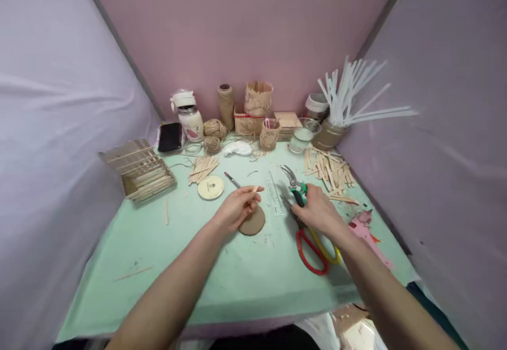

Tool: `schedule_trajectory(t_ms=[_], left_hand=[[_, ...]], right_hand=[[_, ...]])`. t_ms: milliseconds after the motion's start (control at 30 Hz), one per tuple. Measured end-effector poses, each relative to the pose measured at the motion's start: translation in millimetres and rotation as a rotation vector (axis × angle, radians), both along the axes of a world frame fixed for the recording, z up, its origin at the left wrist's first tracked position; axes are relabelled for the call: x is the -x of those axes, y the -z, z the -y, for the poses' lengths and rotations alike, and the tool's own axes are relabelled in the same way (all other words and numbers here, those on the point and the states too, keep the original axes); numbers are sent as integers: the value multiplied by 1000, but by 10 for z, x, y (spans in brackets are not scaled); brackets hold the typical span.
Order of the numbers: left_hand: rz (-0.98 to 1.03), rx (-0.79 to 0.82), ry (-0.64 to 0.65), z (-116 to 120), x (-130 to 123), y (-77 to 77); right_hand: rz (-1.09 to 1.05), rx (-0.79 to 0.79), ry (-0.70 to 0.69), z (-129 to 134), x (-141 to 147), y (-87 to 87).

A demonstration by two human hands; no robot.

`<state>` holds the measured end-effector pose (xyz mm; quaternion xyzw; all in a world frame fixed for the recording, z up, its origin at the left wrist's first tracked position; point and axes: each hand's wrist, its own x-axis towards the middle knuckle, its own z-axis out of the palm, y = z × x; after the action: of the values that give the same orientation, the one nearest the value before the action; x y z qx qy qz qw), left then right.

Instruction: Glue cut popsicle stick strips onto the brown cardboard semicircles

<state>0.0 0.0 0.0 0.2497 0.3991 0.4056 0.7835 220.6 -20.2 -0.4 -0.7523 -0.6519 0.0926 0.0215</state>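
Note:
My left hand (240, 207) is closed in a pinch on a short piece of wooden craft stick (255, 189). Under that hand lies a round brown cardboard disc (252, 223). My right hand (317, 208) has its fingers around the green and black handles of pruning shears (293, 180), whose blades point away from me. Large scissors (303, 242) with one red and one yellow handle lie beneath the right hand and wrist. Between the hands is a clear ruler (274, 194). A pen (232, 179) rests just beyond my left hand.
Loose craft sticks (332, 170) are heaped at the right, near a pink glue gun (366, 234). White glue sticks (346, 94) stand in a pot. At the left are a stick-built box (146, 178) and a round lid (210, 187). Twine balls (214, 128) and jars line the back.

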Motion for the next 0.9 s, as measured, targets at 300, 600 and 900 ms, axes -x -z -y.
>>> schedule_trajectory(t_ms=[300,600,900], left_hand=[[63,114,34,-17,61,115],[2,-67,31,19,66,189],[-35,-117,-16,93,-11,189]], right_hand=[[13,-56,24,-477,25,279],[-316,-177,-65,-76,162,112],[-1049,-98,-55,417,493,123]])
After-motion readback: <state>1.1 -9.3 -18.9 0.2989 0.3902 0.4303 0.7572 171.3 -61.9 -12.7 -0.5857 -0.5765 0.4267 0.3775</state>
